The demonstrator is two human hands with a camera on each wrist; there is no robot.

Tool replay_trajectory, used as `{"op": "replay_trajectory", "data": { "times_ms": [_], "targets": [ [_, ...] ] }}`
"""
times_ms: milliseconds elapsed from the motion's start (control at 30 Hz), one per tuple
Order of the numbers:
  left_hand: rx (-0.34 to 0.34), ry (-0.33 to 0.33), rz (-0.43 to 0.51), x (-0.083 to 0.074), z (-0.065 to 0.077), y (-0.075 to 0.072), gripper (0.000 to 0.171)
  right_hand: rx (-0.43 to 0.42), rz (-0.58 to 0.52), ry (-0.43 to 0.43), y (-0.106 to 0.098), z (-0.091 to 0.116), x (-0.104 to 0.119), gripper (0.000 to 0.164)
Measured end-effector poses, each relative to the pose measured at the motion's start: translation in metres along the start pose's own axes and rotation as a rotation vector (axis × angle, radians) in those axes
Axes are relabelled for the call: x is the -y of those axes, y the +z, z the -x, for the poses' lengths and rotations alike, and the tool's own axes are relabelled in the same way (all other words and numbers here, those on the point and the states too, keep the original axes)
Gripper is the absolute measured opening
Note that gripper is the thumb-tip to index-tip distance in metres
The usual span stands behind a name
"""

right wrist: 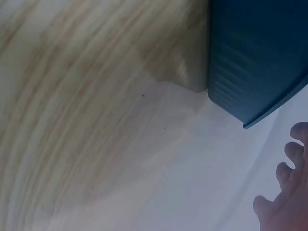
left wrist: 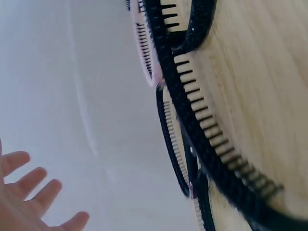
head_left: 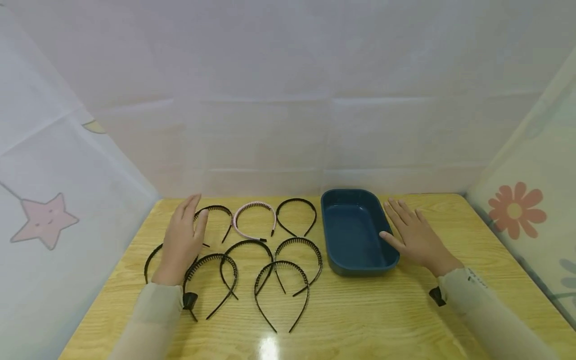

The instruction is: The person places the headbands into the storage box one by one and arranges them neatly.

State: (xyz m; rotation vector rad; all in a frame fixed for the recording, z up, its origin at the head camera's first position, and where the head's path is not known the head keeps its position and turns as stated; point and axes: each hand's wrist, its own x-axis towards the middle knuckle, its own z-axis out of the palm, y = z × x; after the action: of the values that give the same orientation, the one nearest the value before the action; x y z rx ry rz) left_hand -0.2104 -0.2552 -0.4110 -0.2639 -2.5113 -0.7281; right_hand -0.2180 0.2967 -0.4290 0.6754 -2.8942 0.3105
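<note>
My left hand (head_left: 182, 242) hovers over the left end of a spread of hair headbands, its fingers straight and nothing held. Beneath and beside it lie several black toothed headbands, one of them the front-left headband (head_left: 211, 257). A pink headband (head_left: 254, 204) lies in the back row, between two black ones. The left wrist view shows a black headband (left wrist: 185, 103) close up, with the fingers at lower left. At the right, my right hand (head_left: 416, 240) is spread out, its thumb overlapping the right rim of an empty dark blue tray (head_left: 355, 230).
The headbands lie on a light wooden table (head_left: 369, 320), some overlapping, left of the tray. A white cloth backdrop (head_left: 270, 125) rises behind the table's far edge. Printed side cloths hang left and right, with a pink star (head_left: 45, 220) and a red flower (head_left: 515, 210).
</note>
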Motion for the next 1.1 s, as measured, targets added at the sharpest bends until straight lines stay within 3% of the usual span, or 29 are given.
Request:
{"op": "replay_trajectory", "data": {
  "times_ms": [133, 333, 467, 833, 1100],
  "targets": [
    [0.03, -0.093, 0.053, 0.008, 0.009, -0.014, 0.055, 0.03, -0.024, 0.001, -0.001, 0.002, 0.001, 0.08],
    [0.047, -0.261, 0.044, 0.027, 0.02, -0.038, 0.052, 0.106, -0.065, 0.015, 0.002, 0.004, 0.0, 0.072],
    [0.087, -0.339, 0.033, 0.043, 0.025, -0.046, 0.052, 0.149, -0.095, 0.033, 0.002, 0.004, 0.0, 0.071],
    [0.386, -0.495, -0.078, 0.078, 0.034, -0.055, 0.058, 0.162, -0.122, 0.047, 0.005, 0.001, 0.002, 0.075],
    [0.567, -0.522, -0.179, 0.098, 0.036, -0.058, 0.058, 0.174, -0.119, 0.041, 0.004, 0.001, -0.001, 0.077]
  ]
}}
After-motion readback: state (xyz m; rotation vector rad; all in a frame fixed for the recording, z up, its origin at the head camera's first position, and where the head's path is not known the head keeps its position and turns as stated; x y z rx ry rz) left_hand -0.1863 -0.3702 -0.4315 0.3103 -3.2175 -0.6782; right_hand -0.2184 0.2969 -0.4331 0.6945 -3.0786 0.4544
